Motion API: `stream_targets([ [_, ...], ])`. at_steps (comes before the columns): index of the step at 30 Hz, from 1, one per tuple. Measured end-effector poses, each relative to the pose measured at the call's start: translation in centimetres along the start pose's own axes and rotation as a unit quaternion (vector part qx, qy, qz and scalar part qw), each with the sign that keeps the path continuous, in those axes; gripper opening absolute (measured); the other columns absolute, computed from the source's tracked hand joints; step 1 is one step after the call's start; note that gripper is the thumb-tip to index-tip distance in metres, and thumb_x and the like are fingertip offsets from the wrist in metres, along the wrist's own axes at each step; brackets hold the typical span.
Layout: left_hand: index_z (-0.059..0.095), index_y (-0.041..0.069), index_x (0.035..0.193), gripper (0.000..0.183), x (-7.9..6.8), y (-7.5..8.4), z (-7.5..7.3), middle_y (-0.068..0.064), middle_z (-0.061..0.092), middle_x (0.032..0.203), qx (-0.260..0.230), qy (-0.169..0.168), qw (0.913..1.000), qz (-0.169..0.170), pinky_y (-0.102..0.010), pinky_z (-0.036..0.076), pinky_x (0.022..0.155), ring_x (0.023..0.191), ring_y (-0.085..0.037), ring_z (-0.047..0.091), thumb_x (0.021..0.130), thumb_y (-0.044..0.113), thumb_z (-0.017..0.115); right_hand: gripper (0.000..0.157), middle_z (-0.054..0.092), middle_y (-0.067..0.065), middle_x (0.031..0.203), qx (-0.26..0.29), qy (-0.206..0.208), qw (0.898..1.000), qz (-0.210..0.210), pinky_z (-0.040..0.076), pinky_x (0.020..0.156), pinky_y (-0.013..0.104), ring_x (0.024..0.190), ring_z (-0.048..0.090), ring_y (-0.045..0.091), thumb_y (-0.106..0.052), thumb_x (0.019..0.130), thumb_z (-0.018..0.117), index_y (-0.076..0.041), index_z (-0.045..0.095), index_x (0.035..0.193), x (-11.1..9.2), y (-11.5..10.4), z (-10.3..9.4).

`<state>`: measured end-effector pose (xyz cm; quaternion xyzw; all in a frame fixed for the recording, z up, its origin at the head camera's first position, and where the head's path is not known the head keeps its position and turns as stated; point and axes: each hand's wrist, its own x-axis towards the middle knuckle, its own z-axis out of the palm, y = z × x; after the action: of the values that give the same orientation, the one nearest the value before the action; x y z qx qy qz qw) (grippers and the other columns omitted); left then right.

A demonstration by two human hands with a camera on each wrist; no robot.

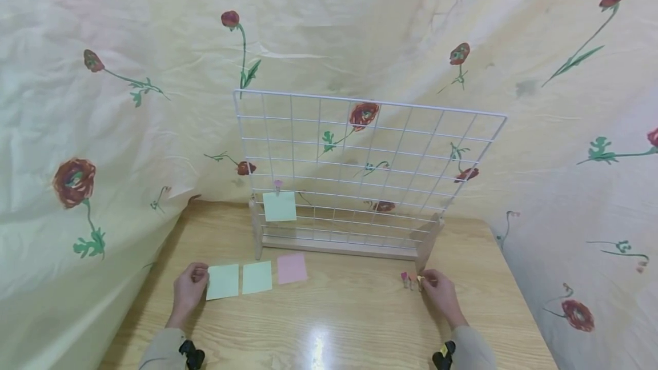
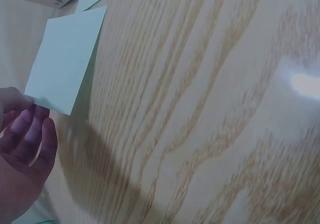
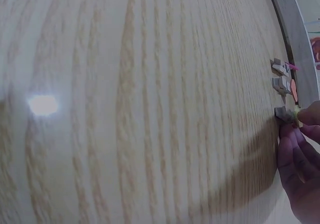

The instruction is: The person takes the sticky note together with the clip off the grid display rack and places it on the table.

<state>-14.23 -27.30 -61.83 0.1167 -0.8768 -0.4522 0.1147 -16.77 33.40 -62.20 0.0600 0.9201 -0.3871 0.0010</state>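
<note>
Two sleeves (image 1: 163, 352) reach in at the bottom edge of the head view, over a wooden surface (image 1: 329, 307). At lower left, the left hand (image 1: 189, 289) has its grip closed, thumb and fingers pinching the near left corner of the first green note (image 1: 223, 282); in the left wrist view a shadow falls along the note's right side. Just right of it lies the second green note (image 1: 257, 277), separated by a thin gap, then, left of centre, the pink note (image 1: 292, 269). Behind these, across the middle, a white wire rack (image 1: 339, 247) leans on wooden feet; low on its left side a purple clip (image 1: 278, 185) holds the hung note (image 1: 280, 206). At lower right, near the rack's right foot, lie a pink clip (image 1: 404, 276) and an orange clip (image 1: 410, 280), side by side. Beside them is the yellow clip (image 1: 420, 280), its top end pinched by the right hand (image 1: 441, 291), whose grip is closed, thumb against fingers. Flowered cloth (image 1: 169, 33) fills the upper frame.
</note>
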Motion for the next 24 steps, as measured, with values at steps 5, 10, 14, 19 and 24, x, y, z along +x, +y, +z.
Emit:
stream_targets([
  [5,0.062,-0.008,0.102,0.014,0.2,-0.4,0.1,-0.023,0.066,0.093,0.016,0.000,0.9999,0.006,-0.025,0.051,0.065,0.083,-0.035,0.064,0.089,-0.006,0.058,0.020,0.064,0.020,0.099,-0.001,0.002,1.000,-0.006,0.055,0.075,0.039,0.092,0.062,0.035,0.001,0.090,0.057,0.009,0.060,0.108,0.0,0.0,0.1],
  [10,0.062,-0.009,0.101,0.014,0.5,-0.6,0.3,-0.024,0.066,0.093,0.026,0.003,0.9996,0.006,-0.029,0.051,0.067,0.085,-0.038,0.063,0.088,-0.006,0.059,0.021,0.063,0.022,0.100,0.000,0.002,1.000,-0.008,0.055,0.074,0.038,0.092,0.062,0.036,0.001,0.090,0.058,0.011,0.060,0.108,0.0,0.1,0.0],
  [14,0.062,-0.010,0.104,0.016,0.7,-0.8,0.5,-0.025,0.066,0.095,0.028,-0.006,0.9996,0.007,-0.037,0.054,0.071,0.087,-0.039,0.063,0.088,-0.006,0.059,0.023,0.062,0.024,0.103,-0.003,-0.004,1.000,-0.005,0.054,0.077,0.042,0.096,0.060,0.038,0.000,0.090,0.057,0.012,0.058,0.110,0.0,0.2,-0.3],
  [19,0.062,-0.012,0.108,0.021,0.9,-0.6,0.5,-0.028,0.065,0.100,0.029,-0.025,0.9992,-0.013,-0.044,0.054,0.076,0.092,-0.040,0.062,0.091,-0.002,0.056,0.027,0.058,0.029,0.110,0.001,-0.010,1.000,0.006,0.054,0.080,0.048,0.100,0.058,0.042,-0.002,0.092,0.054,0.014,0.055,0.114,-0.2,0.0,-1.0],
  [24,0.062,-0.013,0.111,0.023,0.7,-0.3,0.2,-0.029,0.064,0.104,0.028,-0.045,0.9982,-0.029,-0.044,0.054,0.077,0.095,-0.040,0.061,0.094,0.001,0.054,0.026,0.058,0.027,0.107,0.010,0.008,1.000,0.007,0.056,0.069,0.036,0.092,0.061,0.037,-0.003,0.093,0.054,0.014,0.054,0.114,-0.3,-0.8,-1.7],
])
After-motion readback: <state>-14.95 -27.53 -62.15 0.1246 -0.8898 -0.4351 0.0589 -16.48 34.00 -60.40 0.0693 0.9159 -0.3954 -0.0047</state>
